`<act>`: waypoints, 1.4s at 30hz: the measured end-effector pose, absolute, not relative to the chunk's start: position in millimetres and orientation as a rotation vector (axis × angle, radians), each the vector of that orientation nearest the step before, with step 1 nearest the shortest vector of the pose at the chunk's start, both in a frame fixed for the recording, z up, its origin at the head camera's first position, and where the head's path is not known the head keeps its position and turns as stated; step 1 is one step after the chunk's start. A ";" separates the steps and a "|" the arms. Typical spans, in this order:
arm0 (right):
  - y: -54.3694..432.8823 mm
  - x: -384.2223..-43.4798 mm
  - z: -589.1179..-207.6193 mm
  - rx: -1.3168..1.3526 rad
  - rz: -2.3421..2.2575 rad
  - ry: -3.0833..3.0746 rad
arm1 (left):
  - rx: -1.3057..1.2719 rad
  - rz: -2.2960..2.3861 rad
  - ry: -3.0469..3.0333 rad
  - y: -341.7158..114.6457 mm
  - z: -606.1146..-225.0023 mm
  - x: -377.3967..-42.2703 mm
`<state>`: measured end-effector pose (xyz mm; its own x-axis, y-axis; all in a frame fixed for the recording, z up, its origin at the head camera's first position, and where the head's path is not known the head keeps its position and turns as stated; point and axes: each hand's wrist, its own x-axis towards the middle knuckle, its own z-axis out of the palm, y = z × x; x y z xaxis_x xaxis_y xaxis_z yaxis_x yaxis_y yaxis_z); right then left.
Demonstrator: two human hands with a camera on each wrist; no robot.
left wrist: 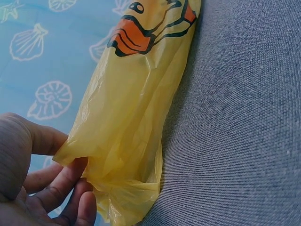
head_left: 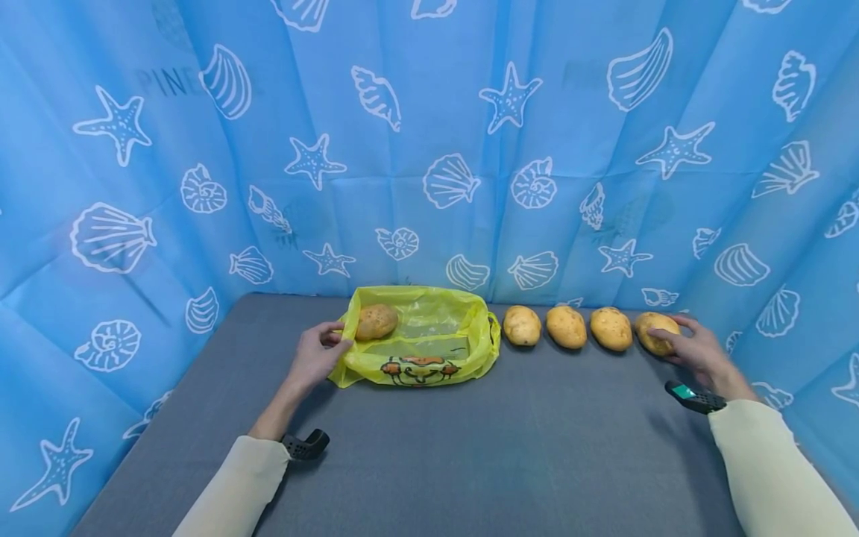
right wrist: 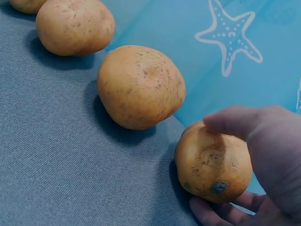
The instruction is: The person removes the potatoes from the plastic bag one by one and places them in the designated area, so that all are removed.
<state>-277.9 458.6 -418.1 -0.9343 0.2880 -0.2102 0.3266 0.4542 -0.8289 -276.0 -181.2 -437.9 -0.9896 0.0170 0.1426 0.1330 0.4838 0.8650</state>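
A yellow plastic bag (head_left: pixel 409 369) with a cartoon print lies on its base, its mouth spread toward the head camera. One potato (head_left: pixel 377 322) is inside at the left end. My left hand (head_left: pixel 318 353) pinches the bag's left rim between thumb and fingers, and in the left wrist view the thin film (left wrist: pixel 122 108) puckers there. At the right end of a row of potatoes, my right hand (head_left: pixel 701 352) grips the last potato (head_left: pixel 654 333). The right wrist view shows the thumb over this potato (right wrist: pixel 214 162), which has a dark spot, and fingers beneath it.
Three more potatoes stand between the bag and my right hand: a left one (head_left: pixel 522 326), a middle one (head_left: pixel 567 327) and a right one (head_left: pixel 611 329). Behind the grey table (head_left: pixel 470 455) hangs a blue curtain (head_left: pixel 429 134) with shells and starfish, also closing both sides.
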 end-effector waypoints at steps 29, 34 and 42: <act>457.5 -274.3 -407.0 0.505 -1.370 2.709 | -0.111 -1.529 -2.612 -182.0 -438.9 -276.7; 450.4 -273.8 -395.1 0.471 -1.273 2.836 | -0.102 -1.529 -2.611 -181.3 -438.7 -276.9; 416.0 -275.8 -367.9 0.291 -1.201 2.993 | -0.109 -1.530 -2.608 -180.4 -436.4 -277.5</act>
